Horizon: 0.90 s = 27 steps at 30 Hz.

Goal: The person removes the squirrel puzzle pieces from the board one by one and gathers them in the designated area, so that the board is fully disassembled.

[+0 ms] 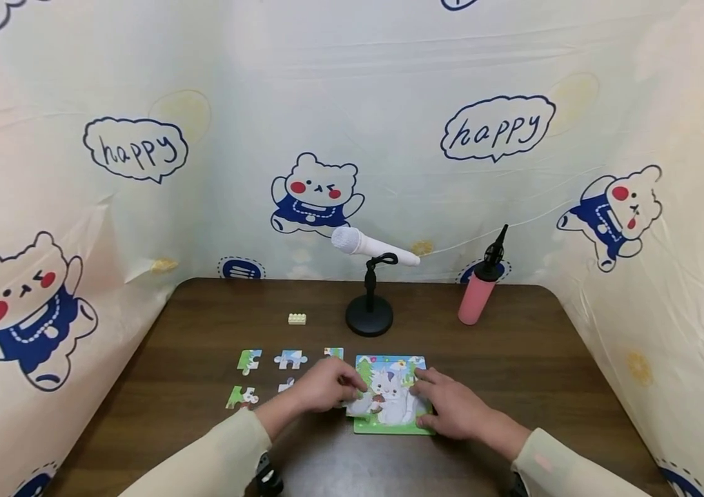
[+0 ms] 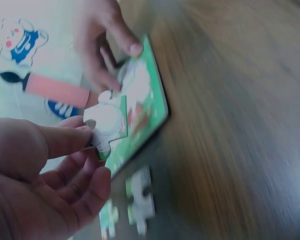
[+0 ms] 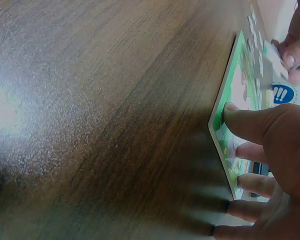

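My left hand (image 1: 327,386) pinches a jigsaw piece (image 2: 106,120) with a white and green print between thumb and fingers. The piece is raised over the left side of the puzzle board (image 1: 397,429), which lies on the table with a green border and a white cartoon animal picture. Across the board, my right hand (image 1: 454,407) rests with its thumb (image 3: 235,117) on the green border and its fingers spread along the right edge. More loose jigsaw pieces (image 1: 290,358) lie left of the board, some partly hidden behind my left hand.
Behind the board, a white microphone (image 1: 383,249) sits on a black stand (image 1: 368,316). A pink hand pump (image 1: 477,299) with a black nozzle stands at the back right. One small cream toy brick (image 1: 297,319) lies on the brown table (image 1: 203,324). A printed curtain (image 1: 389,83) hangs around it.
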### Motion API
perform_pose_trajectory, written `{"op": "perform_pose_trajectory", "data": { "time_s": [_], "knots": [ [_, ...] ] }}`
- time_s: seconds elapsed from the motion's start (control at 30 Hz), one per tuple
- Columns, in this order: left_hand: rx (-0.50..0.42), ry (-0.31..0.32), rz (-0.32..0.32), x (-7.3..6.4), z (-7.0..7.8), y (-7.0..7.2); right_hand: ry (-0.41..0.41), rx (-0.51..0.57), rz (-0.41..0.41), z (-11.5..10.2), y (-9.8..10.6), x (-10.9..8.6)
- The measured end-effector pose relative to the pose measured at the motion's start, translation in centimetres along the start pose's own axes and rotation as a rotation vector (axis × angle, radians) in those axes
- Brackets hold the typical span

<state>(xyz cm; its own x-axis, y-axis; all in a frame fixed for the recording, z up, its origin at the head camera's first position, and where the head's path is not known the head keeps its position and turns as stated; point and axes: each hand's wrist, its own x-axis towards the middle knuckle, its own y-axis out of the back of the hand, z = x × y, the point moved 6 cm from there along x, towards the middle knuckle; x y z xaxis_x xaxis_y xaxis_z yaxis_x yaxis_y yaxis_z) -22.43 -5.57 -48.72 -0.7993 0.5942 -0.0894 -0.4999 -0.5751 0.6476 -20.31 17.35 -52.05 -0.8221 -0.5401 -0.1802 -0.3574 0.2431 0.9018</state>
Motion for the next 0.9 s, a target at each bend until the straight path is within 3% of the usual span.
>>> {"op": "perform_pose_trajectory", "data": {
  "time_s": [0.33,0.63,0.9],
  "knots": [
    [-0.004,0.038,0.036,-4.9,-4.4,3.2,-0.003,0.001,0.0,0.3,-0.2,0.1],
    [-0.017,0.076,0.035,-8.7,-6.3,3.7,0.005,0.012,-0.001,0.5,-0.1,0.0],
    [0.045,0.067,0.063,-10.1,-7.1,3.5,0.013,-0.021,-0.006,0.5,0.1,0.0]
  ]
}}
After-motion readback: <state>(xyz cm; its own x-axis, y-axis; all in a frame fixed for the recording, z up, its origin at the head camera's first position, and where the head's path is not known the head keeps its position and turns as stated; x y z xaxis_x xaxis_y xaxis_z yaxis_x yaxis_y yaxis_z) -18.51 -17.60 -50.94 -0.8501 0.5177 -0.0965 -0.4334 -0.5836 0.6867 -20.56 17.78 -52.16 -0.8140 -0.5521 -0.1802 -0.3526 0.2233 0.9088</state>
